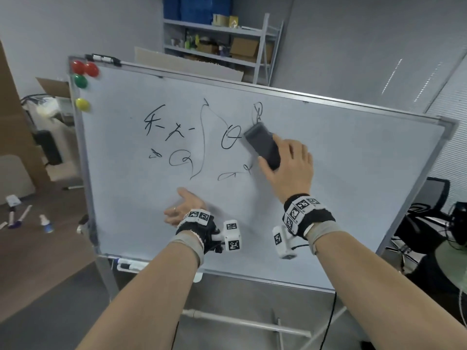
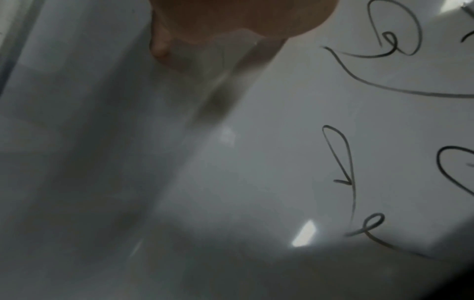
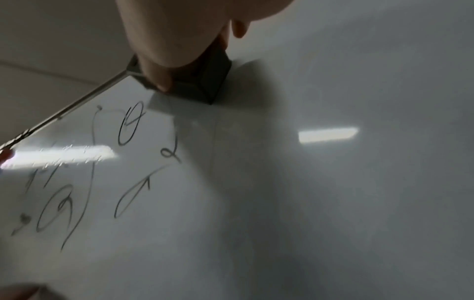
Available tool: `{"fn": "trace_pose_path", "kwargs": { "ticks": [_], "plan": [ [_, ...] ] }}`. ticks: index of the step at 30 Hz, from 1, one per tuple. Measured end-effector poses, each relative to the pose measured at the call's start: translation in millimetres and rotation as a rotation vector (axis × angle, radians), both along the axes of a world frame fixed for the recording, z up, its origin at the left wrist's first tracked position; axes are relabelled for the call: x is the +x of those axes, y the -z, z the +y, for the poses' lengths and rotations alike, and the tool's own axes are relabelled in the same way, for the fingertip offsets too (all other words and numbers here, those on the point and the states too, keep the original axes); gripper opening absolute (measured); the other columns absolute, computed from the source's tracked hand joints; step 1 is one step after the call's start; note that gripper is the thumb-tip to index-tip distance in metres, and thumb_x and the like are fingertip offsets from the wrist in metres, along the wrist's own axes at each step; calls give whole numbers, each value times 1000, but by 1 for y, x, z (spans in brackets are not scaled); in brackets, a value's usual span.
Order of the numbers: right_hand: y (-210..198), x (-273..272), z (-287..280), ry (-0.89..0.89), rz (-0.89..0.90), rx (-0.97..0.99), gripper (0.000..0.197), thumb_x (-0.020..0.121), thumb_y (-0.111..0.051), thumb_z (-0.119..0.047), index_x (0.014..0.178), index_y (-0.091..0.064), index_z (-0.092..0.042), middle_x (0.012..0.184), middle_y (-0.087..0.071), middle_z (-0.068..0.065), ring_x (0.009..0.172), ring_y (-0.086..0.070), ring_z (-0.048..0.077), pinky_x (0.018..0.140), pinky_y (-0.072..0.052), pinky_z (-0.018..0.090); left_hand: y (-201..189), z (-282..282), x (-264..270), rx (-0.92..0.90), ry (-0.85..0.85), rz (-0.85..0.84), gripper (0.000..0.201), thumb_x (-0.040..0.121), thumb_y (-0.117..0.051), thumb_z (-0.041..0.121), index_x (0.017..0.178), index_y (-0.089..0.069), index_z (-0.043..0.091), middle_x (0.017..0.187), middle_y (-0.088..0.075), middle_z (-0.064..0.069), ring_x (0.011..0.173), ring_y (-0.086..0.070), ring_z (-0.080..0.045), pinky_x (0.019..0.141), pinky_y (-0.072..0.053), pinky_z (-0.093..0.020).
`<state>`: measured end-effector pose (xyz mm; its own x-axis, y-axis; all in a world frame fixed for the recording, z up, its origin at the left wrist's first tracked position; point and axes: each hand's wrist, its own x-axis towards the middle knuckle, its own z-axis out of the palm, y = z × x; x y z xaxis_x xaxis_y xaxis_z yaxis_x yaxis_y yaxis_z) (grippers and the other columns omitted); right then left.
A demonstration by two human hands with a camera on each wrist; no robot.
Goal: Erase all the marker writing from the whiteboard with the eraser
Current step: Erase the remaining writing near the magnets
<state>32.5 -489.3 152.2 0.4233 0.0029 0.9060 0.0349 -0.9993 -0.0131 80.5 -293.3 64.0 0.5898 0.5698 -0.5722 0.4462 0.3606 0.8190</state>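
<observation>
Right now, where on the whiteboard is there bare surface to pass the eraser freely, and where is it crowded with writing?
Bare: the right half of the whiteboard, from the right hand holding the eraser to the frame, and the bottom strip around the left hand. Crowded: the middle and upper left, where marker writing stands; the magnets fill the top-left corner.

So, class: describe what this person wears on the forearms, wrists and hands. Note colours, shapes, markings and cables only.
Both forearms are bare. Each wrist carries a black band covered with white squares printed in black square-code patterns, over a grey cuff. A white box-shaped camera unit with the same codes hangs inward from each band, with thin black cables. The left hand wears a ring.
</observation>
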Motion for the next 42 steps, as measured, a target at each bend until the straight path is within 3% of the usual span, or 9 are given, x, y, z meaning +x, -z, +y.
{"fn": "trace_pose_path", "kwargs": {
  "ticks": [3, 9, 13, 18, 25, 32, 37, 40, 42],
  "plan": [
    [5, 4, 4, -54, 63, -85, 52, 85, -68, -48, 128, -63, -19, 108, -61, 5, 95, -54, 29, 81, -45, 42, 2, -3, 9, 6, -8, 2, 91, 94, -38, 65, 156, -16, 2, 160, -16, -19, 148, -20, -36, 122, -11, -44],
    [-26, 13, -21, 112, -119, 79, 51, 93, -62, -47, 132, -60, -16, 115, -60, 9, 99, -54, 28, 85, -42, 39, 9, -10, 20, -14, -19, 11, 95, 92, -34, 69, 158, -7, 7, 164, -6, -13, 151, -10, -35, 123, -4, -44],
    [-18, 20, -7, 113, -100, 73, 51, 93, -61, -48, 134, -59, -17, 115, -59, 8, 99, -53, 29, 85, -41, 40, 13, -9, 26, -5, -29, 18, 95, 91, -31, 70, 158, -7, 8, 164, -5, -12, 150, -11, -36, 123, -6, -46],
    [4, 24, 11, -53, 39, -115, 55, 87, -65, -50, 132, -62, -19, 109, -60, 5, 93, -55, 29, 80, -42, 40, 12, -6, 28, 34, -60, 17, 90, 89, -36, 68, 153, -20, 7, 156, -22, -14, 143, -25, -37, 120, -15, -46],
    [-30, 25, -12, 183, -148, 162, 55, 96, -58, -51, 141, -55, -19, 118, -60, 10, 101, -55, 30, 85, -42, 41, 14, -14, 31, 80, -121, -7, 81, 87, -41, 67, 138, -37, 5, 143, -36, -15, 131, -38, -39, 114, -25, -46],
    [-3, 26, 8, -57, 63, -173, 56, 92, -63, -51, 140, -57, -22, 112, -60, 6, 96, -55, 30, 80, -44, 41, 15, -3, 30, 86, -89, -6, 79, 88, -40, 67, 137, -37, 5, 148, -32, -13, 133, -36, -37, 114, -24, -45],
    [-28, 21, -12, 172, -128, 227, 56, 97, -55, -51, 142, -53, -17, 121, -59, 13, 105, -55, 33, 88, -42, 42, 15, 8, 34, 97, -123, -15, 81, 85, -39, 69, 135, -39, 5, 147, -33, -14, 132, -38, -38, 114, -26, -47],
    [-21, 22, -2, 163, -142, 228, 55, 97, -58, -48, 141, -53, -16, 121, -58, 15, 104, -54, 33, 88, -42, 43, 13, 9, 33, 91, -125, -6, 84, 89, -40, 66, 145, -31, 4, 155, -26, -13, 140, -31, -35, 118, -19, -44],
    [-10, 22, 14, 16, -42, 117, 55, 95, -58, -49, 140, -54, -18, 118, -58, 13, 103, -53, 32, 87, -43, 42, 13, 11, 32, 86, -102, -3, 88, 91, -39, 66, 151, -25, 4, 158, -21, -13, 143, -26, -34, 119, -14, -43]
  ]
}}
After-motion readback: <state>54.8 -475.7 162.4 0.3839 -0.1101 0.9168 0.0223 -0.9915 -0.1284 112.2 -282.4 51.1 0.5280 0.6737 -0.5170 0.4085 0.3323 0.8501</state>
